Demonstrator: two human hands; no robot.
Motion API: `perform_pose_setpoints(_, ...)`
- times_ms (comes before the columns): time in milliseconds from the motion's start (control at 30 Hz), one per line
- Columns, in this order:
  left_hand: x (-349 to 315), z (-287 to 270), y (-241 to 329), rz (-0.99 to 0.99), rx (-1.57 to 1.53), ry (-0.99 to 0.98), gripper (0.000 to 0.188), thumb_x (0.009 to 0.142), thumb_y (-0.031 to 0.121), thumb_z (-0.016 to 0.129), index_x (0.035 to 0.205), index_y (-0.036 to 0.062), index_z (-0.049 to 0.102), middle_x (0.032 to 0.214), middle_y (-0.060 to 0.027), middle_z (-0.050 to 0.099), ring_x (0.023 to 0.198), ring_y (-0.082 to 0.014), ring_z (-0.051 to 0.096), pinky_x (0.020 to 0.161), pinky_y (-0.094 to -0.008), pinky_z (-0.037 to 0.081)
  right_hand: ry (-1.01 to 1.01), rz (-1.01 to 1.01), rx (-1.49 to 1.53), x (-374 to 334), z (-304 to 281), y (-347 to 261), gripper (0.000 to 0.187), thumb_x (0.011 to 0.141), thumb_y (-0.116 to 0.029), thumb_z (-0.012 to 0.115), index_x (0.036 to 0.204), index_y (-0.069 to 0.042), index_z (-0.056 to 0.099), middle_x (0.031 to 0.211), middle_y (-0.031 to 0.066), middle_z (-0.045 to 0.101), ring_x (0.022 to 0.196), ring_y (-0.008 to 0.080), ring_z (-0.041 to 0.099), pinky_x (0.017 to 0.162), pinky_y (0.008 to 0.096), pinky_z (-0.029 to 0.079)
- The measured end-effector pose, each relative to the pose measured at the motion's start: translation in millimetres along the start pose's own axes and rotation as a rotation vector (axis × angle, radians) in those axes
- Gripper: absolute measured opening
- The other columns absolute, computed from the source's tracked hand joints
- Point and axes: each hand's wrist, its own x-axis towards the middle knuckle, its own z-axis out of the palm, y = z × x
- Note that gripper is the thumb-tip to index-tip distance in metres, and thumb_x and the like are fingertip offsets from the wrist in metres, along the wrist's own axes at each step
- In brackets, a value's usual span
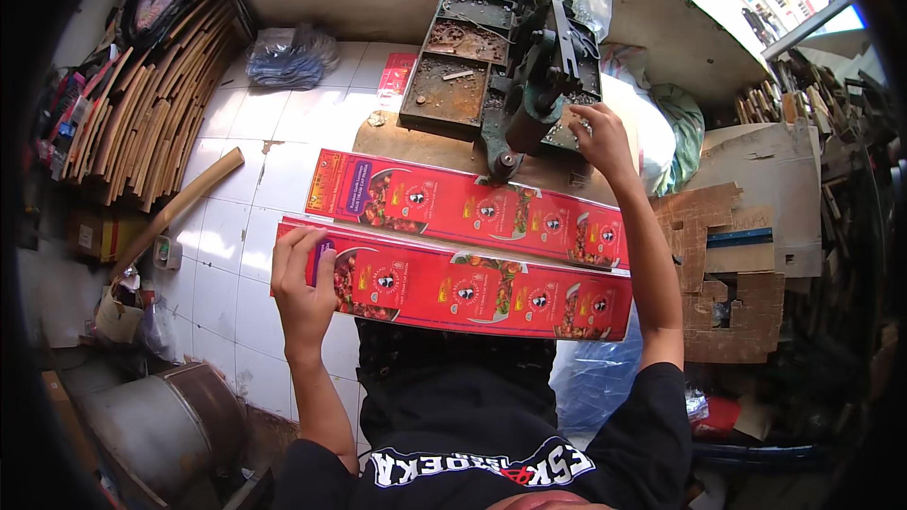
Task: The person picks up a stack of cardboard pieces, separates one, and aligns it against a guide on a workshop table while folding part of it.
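Two long flat red printed cartons lie side by side in front of me. My left hand (300, 285) grips the left end of the nearer red carton (472, 291), which rests across my lap. The farther red carton (472, 208) lies on a brown board, its middle under the foot of a dark green metal press machine (534, 76). My right hand (600, 137) reaches up to the right side of that machine and rests on it, its fingers bent; whether it clasps a part of the machine is unclear.
A rusty metal tray (453, 76) with compartments sits left of the machine. Stacked cardboard strips (142, 104) lean at the left, torn cardboard pieces (737, 264) lie at the right, a metal drum (156, 425) stands at lower left, and plastic bags (288, 57) lie on the white tiled floor.
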Motion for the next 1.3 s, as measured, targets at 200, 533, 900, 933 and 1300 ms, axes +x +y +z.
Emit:
perform_pose_setpoints(200,-4.7,-14.2,-46.7,-0.196,0.135,0.085,0.030,0.091,0.006,0.063,0.119,-0.0025,0.061,0.120,-0.0178,0.057,0.111,-0.0332,0.058,0.096,-0.0415,0.048,-0.081,-0.075,-0.060,19.5,27.9,-0.6,0.022,0.083,-0.023,0.067,0.098,-0.009,0.075,0.095,0.0139,0.068,0.094,0.0329,0.064,0.085,0.0431,0.051)
perform_pose_setpoints(533,-3.2,-12.5,-61.3,-0.250,0.124,0.052,0.028,0.089,0.001,0.060,0.116,-0.0026,0.064,0.110,-0.0153,0.064,0.104,-0.0296,0.062,0.093,-0.0415,0.048,-0.060,0.114,-0.057,32.1,40.1,8.5,0.017,0.087,-0.021,0.065,0.090,-0.004,0.070,0.089,0.0176,0.069,0.091,0.0347,0.065,0.082,0.0438,0.050)
perform_pose_setpoints(900,0.3,-16.0,-84.7,-0.310,0.018,0.031,0.034,0.083,-0.001,0.068,0.118,0.0009,0.065,0.099,-0.0111,0.067,0.084,-0.0183,0.063,0.073,-0.0330,0.051,0.297,0.454,0.652,-89.9,-61.2,13.0,0.018,0.096,-0.012,0.063,0.107,0.002,0.064,0.087,0.0017,0.066,0.079,0.0070,0.058,0.069,0.0219,0.047)
perform_pose_setpoints(933,1.2,-18.5,-86.1,-0.351,0.000,0.021,0.035,0.083,0.000,0.070,0.118,0.0010,0.065,0.097,-0.0099,0.066,0.081,-0.0165,0.061,0.071,-0.0315,0.051,0.392,0.466,0.542,-116.1,-69.3,16.4,0.020,0.096,-0.011,0.062,0.110,0.002,0.066,0.087,0.0030,0.068,0.078,0.0080,0.059,0.070,0.0236,0.048)
perform_pose_setpoints(1300,-3.1,-20.9,-108.7,-0.490,-0.056,-0.041,0.037,0.084,0.011,0.077,0.117,-0.0033,0.067,0.085,-0.0022,0.061,0.068,-0.0062,0.047,0.060,-0.0215,0.044,0.480,0.855,0.571,-291.3,-53.4,-19.5,0.019,0.099,-0.014,0.058,0.099,0.003,0.067,0.092,0.0092,0.071,0.081,0.0134,0.065,0.076,0.0278,0.053)
